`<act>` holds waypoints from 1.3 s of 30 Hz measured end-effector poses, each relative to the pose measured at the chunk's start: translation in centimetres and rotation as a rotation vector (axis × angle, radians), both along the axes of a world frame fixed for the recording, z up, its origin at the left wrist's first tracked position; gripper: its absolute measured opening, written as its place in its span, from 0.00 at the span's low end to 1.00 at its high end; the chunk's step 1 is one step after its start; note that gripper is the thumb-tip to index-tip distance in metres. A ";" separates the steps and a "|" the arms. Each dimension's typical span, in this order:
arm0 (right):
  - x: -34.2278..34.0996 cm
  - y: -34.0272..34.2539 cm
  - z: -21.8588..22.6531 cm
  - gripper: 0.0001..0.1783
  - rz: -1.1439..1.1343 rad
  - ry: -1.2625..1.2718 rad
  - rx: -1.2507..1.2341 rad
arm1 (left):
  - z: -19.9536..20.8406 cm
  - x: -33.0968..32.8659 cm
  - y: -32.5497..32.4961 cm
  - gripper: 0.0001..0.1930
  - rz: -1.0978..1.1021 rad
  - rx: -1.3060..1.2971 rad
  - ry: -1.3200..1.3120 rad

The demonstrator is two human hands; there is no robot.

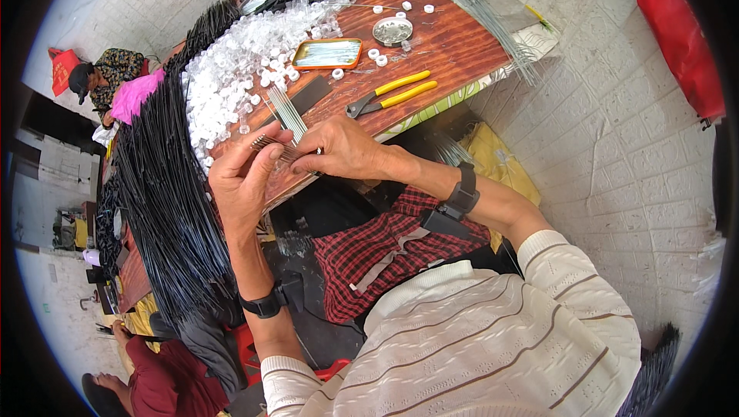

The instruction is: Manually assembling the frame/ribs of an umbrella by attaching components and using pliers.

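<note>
Over the table's near edge, my left hand (242, 182) pinches the lower end of a bundle of thin metal rods (288, 115) between thumb and fingers. My right hand (339, 148) is closed at the same bundle, its thumb and forefinger pressed together beside the left fingertips. The rods fan upward past both hands; their gripped ends are partly hidden by my fingers. A dark flat strip (312, 95) lies just beyond the rods. To the right rest cutting pliers with yellow handles (396, 94). White plastic rings and clear caps (231, 78) are heaped beyond my left hand.
An orange-rimmed tray (327, 66) holds thin pale pieces, near a round metal lid (392, 30). Long black rods (165, 194) hang over the table's left side. Loose grey rods (481, 13) stick out at the far right. Other people (115, 78) are at left and far side.
</note>
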State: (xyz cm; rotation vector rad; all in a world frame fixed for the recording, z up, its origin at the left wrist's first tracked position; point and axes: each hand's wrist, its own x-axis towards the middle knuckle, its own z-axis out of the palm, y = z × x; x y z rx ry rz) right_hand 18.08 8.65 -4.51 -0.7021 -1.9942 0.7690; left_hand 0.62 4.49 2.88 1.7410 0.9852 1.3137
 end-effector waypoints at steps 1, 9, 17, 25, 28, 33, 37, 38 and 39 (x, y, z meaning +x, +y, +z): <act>0.0 0.1 -0.1 0.10 -0.002 -0.015 -0.010 | -0.3 -0.2 0.1 0.12 0.007 0.014 0.008; 0.2 -0.1 0.1 0.11 0.021 0.029 -0.064 | -0.5 -0.5 0.2 0.12 0.062 -0.006 -0.018; 0.3 0.0 0.6 0.11 0.019 -0.025 -0.089 | -0.7 0.0 0.3 0.09 0.157 0.096 -0.014; 0.6 0.1 -0.6 0.12 0.000 -0.083 -0.024 | -1.2 0.5 0.0 0.09 0.222 0.139 -0.002; 0.3 0.1 -1.2 0.11 -0.019 -0.035 0.019 | -1.3 0.3 0.1 0.10 0.227 0.119 0.009; 0.9 0.5 -3.0 0.11 -0.029 -0.094 0.099 | -0.4 0.5 0.7 0.12 0.235 0.099 0.037; 1.2 -0.5 -3.1 0.12 -0.067 -0.151 0.077 | -1.4 -0.4 1.2 0.12 0.226 0.119 0.003; 1.2 -0.6 -3.3 0.12 -0.067 -0.154 0.070 | -1.6 -0.4 1.1 0.12 0.226 0.111 0.001; 1.2 -0.4 -3.3 0.11 -0.062 -0.134 0.070 | -1.6 -0.3 1.2 0.12 0.239 0.120 0.023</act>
